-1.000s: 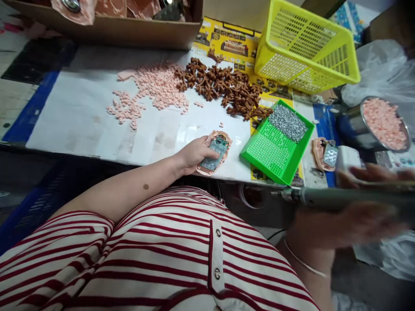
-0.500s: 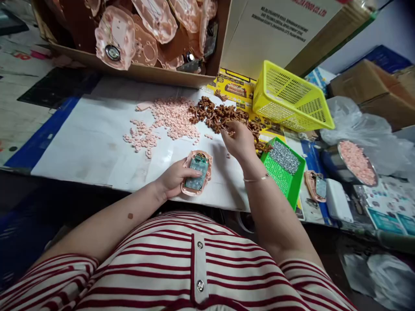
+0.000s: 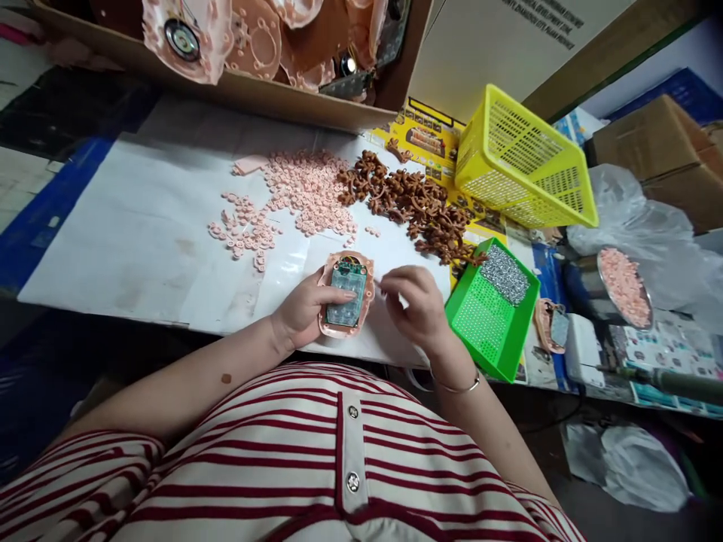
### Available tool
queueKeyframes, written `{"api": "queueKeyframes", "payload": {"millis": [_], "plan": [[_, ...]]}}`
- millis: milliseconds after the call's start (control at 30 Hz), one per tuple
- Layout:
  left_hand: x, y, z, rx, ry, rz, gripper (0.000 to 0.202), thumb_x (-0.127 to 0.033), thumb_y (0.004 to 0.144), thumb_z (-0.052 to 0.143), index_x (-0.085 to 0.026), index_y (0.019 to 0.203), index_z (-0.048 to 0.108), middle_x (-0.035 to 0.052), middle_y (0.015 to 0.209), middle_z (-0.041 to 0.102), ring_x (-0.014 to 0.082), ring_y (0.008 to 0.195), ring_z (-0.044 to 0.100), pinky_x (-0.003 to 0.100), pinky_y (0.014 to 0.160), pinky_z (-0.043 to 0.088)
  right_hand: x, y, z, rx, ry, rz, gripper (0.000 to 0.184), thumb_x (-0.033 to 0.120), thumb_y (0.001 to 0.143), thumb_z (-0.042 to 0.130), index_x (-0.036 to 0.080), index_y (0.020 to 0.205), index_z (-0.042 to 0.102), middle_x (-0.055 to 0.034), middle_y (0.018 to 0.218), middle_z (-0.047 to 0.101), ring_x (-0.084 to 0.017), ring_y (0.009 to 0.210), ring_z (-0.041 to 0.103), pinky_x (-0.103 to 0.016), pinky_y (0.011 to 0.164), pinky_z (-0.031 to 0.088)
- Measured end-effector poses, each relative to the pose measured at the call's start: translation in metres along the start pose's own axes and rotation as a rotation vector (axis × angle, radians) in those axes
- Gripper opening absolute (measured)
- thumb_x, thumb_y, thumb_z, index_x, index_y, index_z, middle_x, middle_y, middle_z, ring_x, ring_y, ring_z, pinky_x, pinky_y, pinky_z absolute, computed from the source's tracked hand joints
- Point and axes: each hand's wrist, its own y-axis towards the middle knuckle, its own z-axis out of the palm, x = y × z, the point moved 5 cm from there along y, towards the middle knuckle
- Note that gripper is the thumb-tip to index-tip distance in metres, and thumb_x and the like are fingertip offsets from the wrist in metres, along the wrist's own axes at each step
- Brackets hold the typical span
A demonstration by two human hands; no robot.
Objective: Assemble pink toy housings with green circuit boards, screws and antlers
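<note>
My left hand (image 3: 305, 307) grips a pink plastic shell (image 3: 337, 330) by its left side, the thumb lying over the clear-covered circuit board (image 3: 341, 310) inside it. Just right of the shell is my right hand (image 3: 415, 307), thumb and finger pinched together near the shell's edge; whatever is between them is too small to make out. Small pink plastic pieces (image 3: 310, 192) lie heaped behind the shell. Beside them is a pile of brown curved plastic parts (image 3: 415, 199).
A carton (image 3: 294, 105) of similar pink shells stands at the back left. To the right are a green tray (image 3: 480, 324) of small metal screws (image 3: 504, 275), a yellow basket (image 3: 531, 181) and a metal bowl of pink pieces (image 3: 624, 286). A dark rod-shaped tool (image 3: 672, 380) juts in at far right.
My right hand has come back from the brown parts to the right side of the shell. The left hand keeps hold of the shell. The camera view has shifted slightly.
</note>
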Motion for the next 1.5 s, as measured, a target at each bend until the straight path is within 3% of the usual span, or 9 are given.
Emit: {"api": "queueKeyframes", "payload": {"millis": [67,200,367,533,700,800,900,1067,1500], "plan": [[0.001,0.0,0.001,0.021,0.027,-0.026,0.044,-0.009,0.063,0.076,-0.013,0.106,0.067,0.0075,0.085,0.075,0.0211,0.073,0.071,0.036,0.076,0.056,0.017,-0.014,0.001,0.039,0.155,-0.061,0.033,0.003,0.085,0.052,0.028,0.102,0.067,-0.0031,0.093,0.072,-0.018,0.09,0.068,-0.036,0.078,0.057],[0.002,0.003,0.0,0.011,0.104,-0.024,0.038,-0.008,0.064,0.077,-0.01,0.101,0.069,0.0095,0.087,0.076,0.0204,0.077,0.072,0.033,0.079,0.056,0.014,-0.029,0.006,-0.035,0.34,0.216,0.028,0.006,0.083,0.052,0.028,0.088,0.069,-0.0039,0.1,0.072,-0.018,0.09,0.07,-0.035,0.073,0.06],[0.001,0.002,0.0,-0.029,0.124,0.006,0.036,-0.008,0.062,0.075,-0.008,0.098,0.069,0.0097,0.085,0.075,0.0208,0.077,0.072,0.034,0.082,0.056,0.001,-0.038,0.012,-0.129,0.169,0.351,0.022,0.008,0.081,0.053,0.025,0.08,0.067,-0.0063,0.095,0.071,-0.021,0.09,0.068,-0.041,0.081,0.058],[-0.006,-0.002,-0.001,-0.056,0.074,0.1,0.038,-0.007,0.062,0.072,-0.009,0.1,0.068,0.0069,0.084,0.074,0.0202,0.078,0.072,0.034,0.081,0.057,-0.003,-0.052,0.02,-0.059,0.075,0.377,0.026,0.01,0.085,0.051,0.022,0.096,0.071,-0.0116,0.11,0.07,-0.025,0.104,0.066,-0.047,0.092,0.056],[-0.007,-0.002,-0.003,-0.061,0.084,0.113,0.039,-0.008,0.062,0.072,-0.008,0.1,0.067,0.0077,0.084,0.074,0.0201,0.076,0.072,0.034,0.079,0.057,-0.004,-0.057,0.024,-0.062,0.021,0.483,0.026,0.032,0.091,0.058,0.019,0.112,0.067,-0.019,0.124,0.064,-0.032,0.119,0.059,-0.057,0.104,0.048],[-0.007,-0.002,-0.004,-0.077,0.078,0.124,0.039,-0.008,0.061,0.072,-0.008,0.1,0.067,0.0071,0.085,0.074,0.0202,0.077,0.072,0.034,0.08,0.057,-0.008,-0.058,0.023,-0.072,0.142,0.583,0.015,0.033,0.086,0.066,0.022,0.096,0.066,-0.0108,0.101,0.069,-0.026,0.096,0.063,-0.049,0.092,0.053],[-0.006,-0.002,-0.002,-0.052,0.1,0.099,0.042,-0.008,0.061,0.073,-0.01,0.103,0.067,0.007,0.085,0.073,0.0209,0.076,0.072,0.035,0.078,0.057,-0.02,-0.063,0.015,-0.281,0.497,0.786,0.022,0.036,0.079,0.076,0.024,0.091,0.063,0.0015,0.078,0.061,-0.015,0.069,0.06,-0.033,0.068,0.053],[0.0,-0.002,0.008,0.097,0.232,0.006,0.047,-0.01,0.062,0.076,-0.012,0.108,0.065,0.0082,0.087,0.072,0.0194,0.075,0.069,0.032,0.072,0.054,-0.021,-0.048,0.014,-0.426,0.974,0.858,0.029,0.043,0.073,0.083,0.027,0.095,0.07,0.0023,0.08,0.067,-0.012,0.07,0.063,-0.028,0.064,0.055],[0.004,-0.004,0.015,0.183,0.368,-0.039,0.047,-0.015,0.068,0.075,-0.016,0.112,0.061,0.0082,0.085,0.071,0.0177,0.069,0.065,0.026,0.06,0.047,-0.011,-0.019,0.015,-0.338,1.048,0.911,0.035,0.05,0.059,0.092,0.027,0.081,0.077,0.0037,0.068,0.068,-0.01,0.059,0.058,-0.026,0.054,0.052]]}}
